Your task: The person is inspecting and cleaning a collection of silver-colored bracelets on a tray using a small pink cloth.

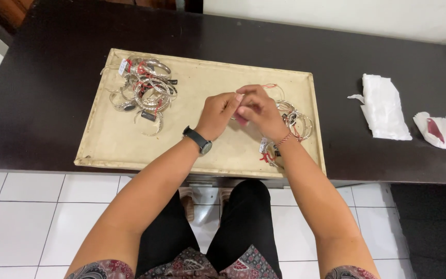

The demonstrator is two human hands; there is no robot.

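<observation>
Two hands are meeting over the middle of the cream tray point(202, 72) as I am looking down from the head view, and between them I am holding something small. I am curling my left hand point(218, 112) and bringing its fingertips against my right hand point(258, 109), and together they are pinching a small pinkish piece point(240, 120), with a thin silver bangle point(280, 91) carrying a red thread looping out just past my right knuckles; how the piece and the bangle are joining I cannot tell, because my fingers are covering that spot. Neither hand is lying flat or spread: both are closing in a fine pinch, touching each other. The held bangle is sitting right at my fingertips, above the tray's centre, slightly nearer my right hand. The small heap of bangles point(292, 121) is lying just beside and under my right wrist, so my right hand is the nearer one to it. The large heap of bangles point(144, 89) with red tags is resting well apart at the tray's far left corner, closer to my left arm, where my black wristwatch point(198, 140) is showing. Off the tray to my right, a white folded cloth point(383, 106) and a crumpled white paper point(434, 130) with something red are lying on the dark table point(37, 103).
</observation>
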